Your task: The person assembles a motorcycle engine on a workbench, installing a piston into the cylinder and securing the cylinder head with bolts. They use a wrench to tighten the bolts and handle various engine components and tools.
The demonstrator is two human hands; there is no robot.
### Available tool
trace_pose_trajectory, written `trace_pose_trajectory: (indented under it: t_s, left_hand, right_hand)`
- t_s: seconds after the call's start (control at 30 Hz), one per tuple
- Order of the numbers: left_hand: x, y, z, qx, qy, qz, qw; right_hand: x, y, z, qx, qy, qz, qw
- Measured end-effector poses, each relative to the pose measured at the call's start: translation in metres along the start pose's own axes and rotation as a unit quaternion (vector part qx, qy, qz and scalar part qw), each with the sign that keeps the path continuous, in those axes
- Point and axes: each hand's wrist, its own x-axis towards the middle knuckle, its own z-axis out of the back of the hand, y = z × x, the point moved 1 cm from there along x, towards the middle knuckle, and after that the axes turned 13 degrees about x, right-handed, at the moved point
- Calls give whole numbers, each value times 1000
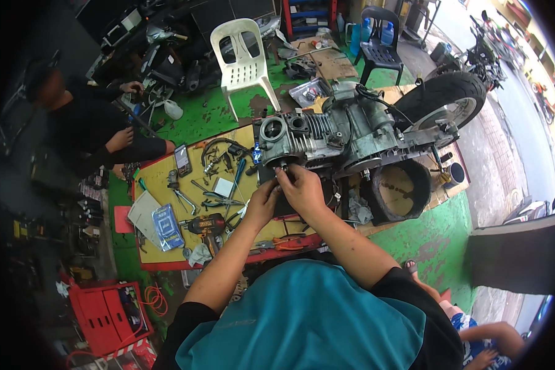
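Observation:
A scooter engine [317, 139] with a finned cylinder lies across the far side of the workbench, joined to a rear wheel [444, 102] on its right. Both my hands meet at the engine's near left end, by a round dark opening. My right hand [303, 190] pinches at the rim of that opening, around a small part too hidden to name. Just left of it and lower, my left hand [263, 203] has its fingers curled closed; what they hold is hidden. A blue-handled screwdriver [239, 170] and pliers [221, 201] lie left of my hands.
The yellow, red-edged bench [157, 179] also carries a phone [182, 160], a cordless impact driver [206, 227], a blue packet [166, 227] and red-handled pliers [287, 243]. A black tub [416, 206] stands right. Another person [83, 117] sits at left; a white chair [239, 52] stands beyond.

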Motion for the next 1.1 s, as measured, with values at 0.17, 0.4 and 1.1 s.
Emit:
trace_pose_trajectory:
  t_s: [0.17, 0.4, 1.1]
  left_hand:
    - [7, 12, -2, -44, 34, 7, 998]
    - [19, 19, 5, -84, 77, -33, 993]
    - [48, 18, 30, -120, 245, -78, 959]
  right_hand:
    - [0, -4, -4, -50, -11, 40, 998]
    - [-6, 2, -13, -65, -46, 24, 997]
    - [-20, -2, -52, -56, -196, -5, 979]
